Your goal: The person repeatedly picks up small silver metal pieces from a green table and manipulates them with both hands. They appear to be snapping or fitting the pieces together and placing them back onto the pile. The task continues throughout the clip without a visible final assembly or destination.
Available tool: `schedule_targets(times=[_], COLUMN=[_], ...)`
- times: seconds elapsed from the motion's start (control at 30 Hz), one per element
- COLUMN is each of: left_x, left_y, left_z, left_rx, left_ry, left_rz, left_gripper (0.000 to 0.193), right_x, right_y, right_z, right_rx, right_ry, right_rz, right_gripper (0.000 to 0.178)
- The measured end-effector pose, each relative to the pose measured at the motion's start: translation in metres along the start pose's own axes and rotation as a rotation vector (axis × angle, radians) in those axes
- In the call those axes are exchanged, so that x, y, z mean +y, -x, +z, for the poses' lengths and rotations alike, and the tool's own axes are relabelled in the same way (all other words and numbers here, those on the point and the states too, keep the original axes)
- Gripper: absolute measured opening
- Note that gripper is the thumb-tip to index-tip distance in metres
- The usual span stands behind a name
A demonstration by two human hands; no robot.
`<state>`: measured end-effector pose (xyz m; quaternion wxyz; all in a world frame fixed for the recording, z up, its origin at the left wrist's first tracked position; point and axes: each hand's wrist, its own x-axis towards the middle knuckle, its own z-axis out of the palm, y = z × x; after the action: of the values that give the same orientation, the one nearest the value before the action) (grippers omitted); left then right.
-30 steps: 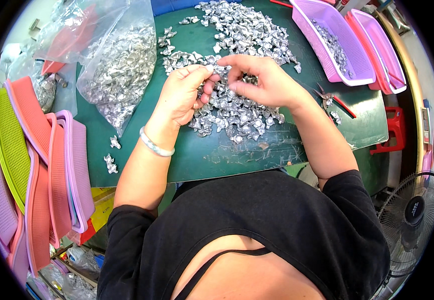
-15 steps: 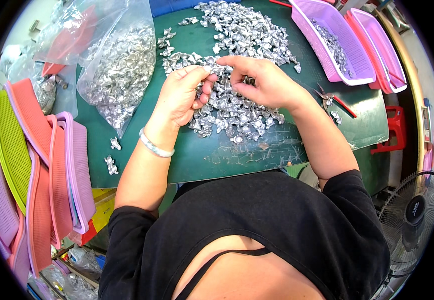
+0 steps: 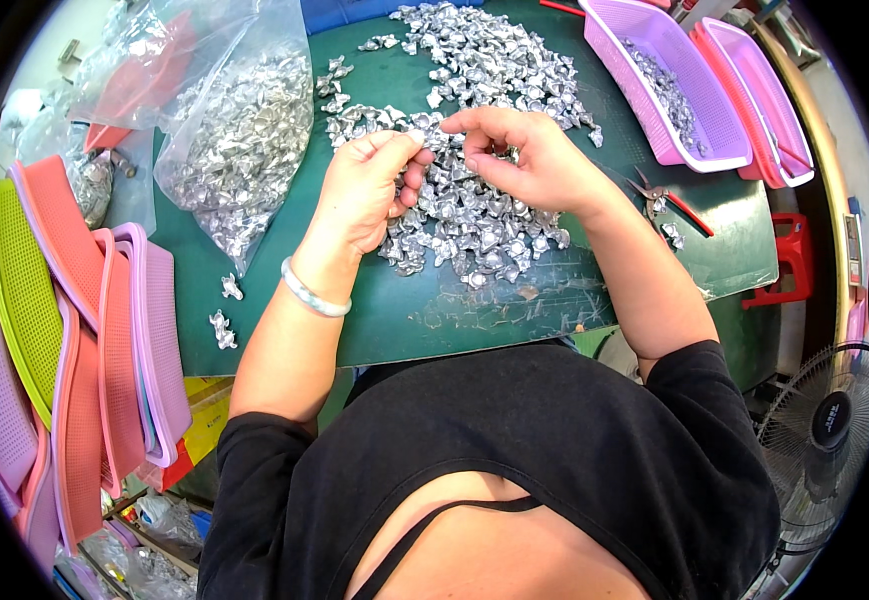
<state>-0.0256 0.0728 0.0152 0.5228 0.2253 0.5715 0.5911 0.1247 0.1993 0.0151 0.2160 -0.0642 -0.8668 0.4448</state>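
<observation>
My left hand [image 3: 363, 190], with a pale bangle [image 3: 313, 290] on its wrist, pinches between thumb and forefinger a small silver metal part, mostly covered by the fingers. Just right of it hovers my right hand [image 3: 525, 155], its forefinger stretched toward the left fingertips and its thumb apart below. Nothing shows in the right hand's grasp. Both hands are over a heap of small silver cast metal parts [image 3: 475, 235] on the green table [image 3: 375, 335]. A second, larger spread of these parts [image 3: 505, 60] lies beyond the right hand.
A clear bag of silver parts [image 3: 245, 140] stands at the left. Nested plastic baskets [image 3: 160, 340] line the left edge. At the far right sits a purple basket [image 3: 645, 90] holding small parts. Red-handled pliers [image 3: 690, 213] lie near the right edge, above a fan [image 3: 825, 430].
My right hand has shifted slightly right, and its thumb and forefinger have changed their bend a little. The left hand keeps its pinch in nearly the same place.
</observation>
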Motion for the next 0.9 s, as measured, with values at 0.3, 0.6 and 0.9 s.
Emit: schedule_targets(times=[0.3, 0.6, 0.9], left_x=[-0.001, -0.001, -0.001], left_y=[-0.003, 0.000, 0.003], left_z=[-0.007, -0.003, 0.003], left_rx=[-0.144, -0.220, -0.161], left_ry=[0.287, 0.261, 0.064], left_rz=[0.026, -0.033, -0.038], left_gripper=[0.015, 0.015, 0.016], right_x=[0.003, -0.002, -0.010], right_y=[-0.002, -0.001, -0.002], right_z=[0.004, 0.007, 0.008], right_rx=[0.181, 0.190, 0.225], right_ry=[-0.128, -0.036, 0.104], right_rz=[-0.038, -0.160, -0.222], right_gripper=[0.031, 0.037, 0.039])
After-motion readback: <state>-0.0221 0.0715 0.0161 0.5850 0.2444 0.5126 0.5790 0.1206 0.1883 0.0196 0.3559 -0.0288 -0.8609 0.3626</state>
